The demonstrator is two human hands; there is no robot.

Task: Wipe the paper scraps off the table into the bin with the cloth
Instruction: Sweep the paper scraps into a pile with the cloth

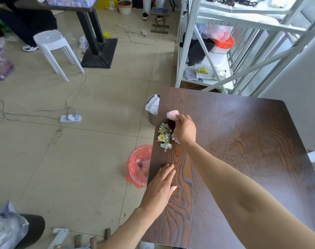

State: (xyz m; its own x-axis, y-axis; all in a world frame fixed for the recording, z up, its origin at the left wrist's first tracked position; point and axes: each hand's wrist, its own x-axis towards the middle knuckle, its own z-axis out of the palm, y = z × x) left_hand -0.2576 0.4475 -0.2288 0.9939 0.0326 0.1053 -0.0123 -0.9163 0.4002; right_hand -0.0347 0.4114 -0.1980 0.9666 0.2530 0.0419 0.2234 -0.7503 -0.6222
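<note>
A pile of small coloured paper scraps point(164, 135) lies close to the left edge of the dark wood-grain table point(243, 141). My right hand point(185, 131) presses a pink cloth point(172, 115) onto the table just right of the scraps. The cloth shows above and below the hand. My left hand point(161, 187) rests flat near the table's left edge, nearer to me, with nothing in it. A bin with a red bag liner point(137, 166) stands on the floor beside the left edge, partly under the table, between the scraps and my left hand.
A metal bin point(151, 114) with white paper in it stands by the table's far left corner. A white shelf rack point(216, 51) rises behind the table. On the floor are a power strip point(70, 118) with cables, a white stool point(54, 47) and a few scattered scraps.
</note>
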